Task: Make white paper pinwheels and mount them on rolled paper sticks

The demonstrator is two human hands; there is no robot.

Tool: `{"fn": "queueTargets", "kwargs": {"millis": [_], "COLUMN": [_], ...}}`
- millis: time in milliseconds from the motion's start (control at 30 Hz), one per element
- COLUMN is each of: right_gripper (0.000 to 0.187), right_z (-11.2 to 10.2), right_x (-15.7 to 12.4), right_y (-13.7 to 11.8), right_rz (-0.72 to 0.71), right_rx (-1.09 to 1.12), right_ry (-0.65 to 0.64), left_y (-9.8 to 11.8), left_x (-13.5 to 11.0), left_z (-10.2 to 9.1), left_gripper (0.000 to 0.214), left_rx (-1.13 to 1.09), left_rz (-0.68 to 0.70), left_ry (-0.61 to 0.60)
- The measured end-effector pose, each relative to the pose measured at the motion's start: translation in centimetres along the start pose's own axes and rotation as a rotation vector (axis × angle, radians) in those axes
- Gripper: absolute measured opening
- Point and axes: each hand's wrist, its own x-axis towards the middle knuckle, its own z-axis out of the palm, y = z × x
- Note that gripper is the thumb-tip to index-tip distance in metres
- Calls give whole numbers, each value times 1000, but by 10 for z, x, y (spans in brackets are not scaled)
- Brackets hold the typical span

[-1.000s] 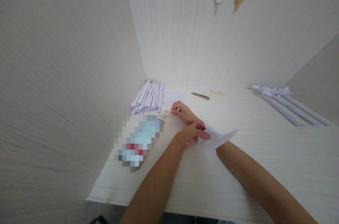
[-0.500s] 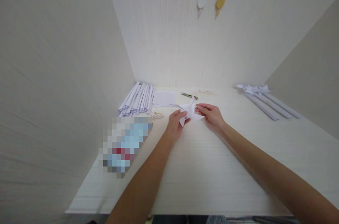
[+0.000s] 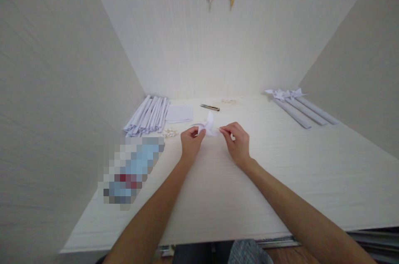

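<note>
My left hand [image 3: 190,142] pinches a small folded white paper piece [image 3: 208,127] just above the white table [image 3: 280,172], near its middle. Close to its right, my right hand [image 3: 237,141] has its fingertips pinched together on something thin that I cannot make out, pointed toward the paper. Both forearms reach in from the bottom edge.
A stack of rolled white paper sticks [image 3: 146,115] lies at the back left, with a flat white sheet [image 3: 179,113] and small pale pins [image 3: 170,133] beside it. A cutter [image 3: 210,107] lies at the back. Finished paper pinwheels on sticks [image 3: 296,104] lie back right. A blurred-out item [image 3: 132,170] sits left.
My right hand came back from the small pins at the left to the folded paper. Both hands now meet at the paper, farther out over the table.
</note>
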Motion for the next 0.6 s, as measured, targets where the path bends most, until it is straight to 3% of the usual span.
{"fn": "queueTargets", "kwargs": {"millis": [133,600], "right_gripper": [20,21], "right_z": [8,7], "right_x": [-8,-6], "right_y": [4,6], "right_rz": [-30,-11], "right_rx": [-47,-180], "right_ry": [-104,-116], "left_y": [0,1], "left_x": [-1,-5], "left_z": [4,7], "left_gripper": [14,5], "left_rx": [48,111], "left_rz": [21,21], "left_ry": [-26,-70]}}
